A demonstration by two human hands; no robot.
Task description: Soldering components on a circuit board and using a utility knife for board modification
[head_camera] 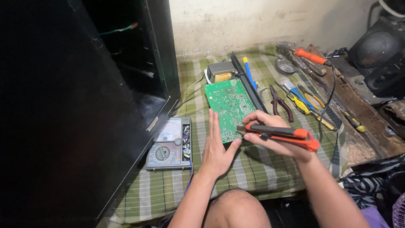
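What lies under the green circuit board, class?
The green circuit board rests on a green checked cloth, steadied by the left hand. Whatever sits directly beneath the board is hidden.

Left hand (216,148) flat, fingers straight, right hand (274,135) closed in a grip

A green circuit board (230,107) lies flat, solder side up, on the green-checked cloth (253,169), its long axis running away from the person. An orange-and-black utility knife (280,134) is held nearly level across the board's near right corner, blade end pointing left and touching the board's edge, handle end reaching out to the right.
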